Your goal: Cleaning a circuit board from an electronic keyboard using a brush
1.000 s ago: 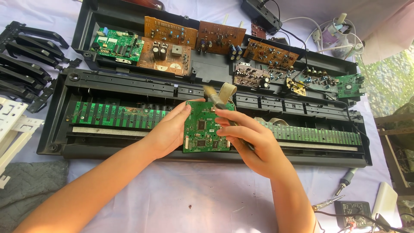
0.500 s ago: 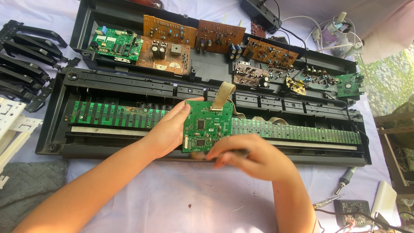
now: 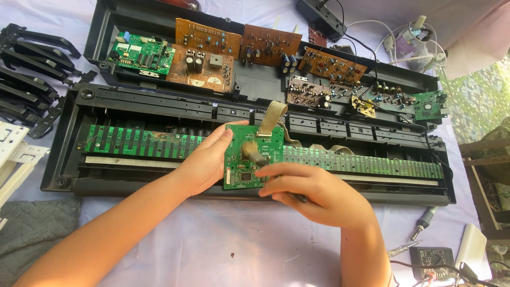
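Lilac cloth (image 3: 239, 250) over the whole table. On it, black plastic keyboard case (image 3: 69, 159), opened up, with the back shell (image 3: 255, 90) lying just behind and carrying brown circuit boards (image 3: 204, 37) plus a few green ones. Stack of black key frames (image 3: 26, 58) off to the left, well apart from the hands. Long green strip board (image 3: 138, 142) running the length of the front half.

Small green board (image 3: 249, 159) lifted over the middle of the case, tilted toward the camera, tethered by a beige ribbon cable (image 3: 271, 117) at its top edge. Left hand (image 3: 204, 162) clamped on the board's left edge, thumb on the top corner, fingers behind. Right hand (image 3: 313, 191) closed round the dark handle of a brush (image 3: 252, 153); bristles on the board face, blurred, so mid-stroke. Exact hold on the handle partly hidden by the knuckles.

Step in hand, by the look: dusting the component side of the small board.

Needs for any further stroke: firm brace from the left hand, light pressure over the chips, no pull on the ribbon. Underside not visible, so condition there unknown. Screwdriver (image 3: 422, 223) lying idle at the right, near the case corner.
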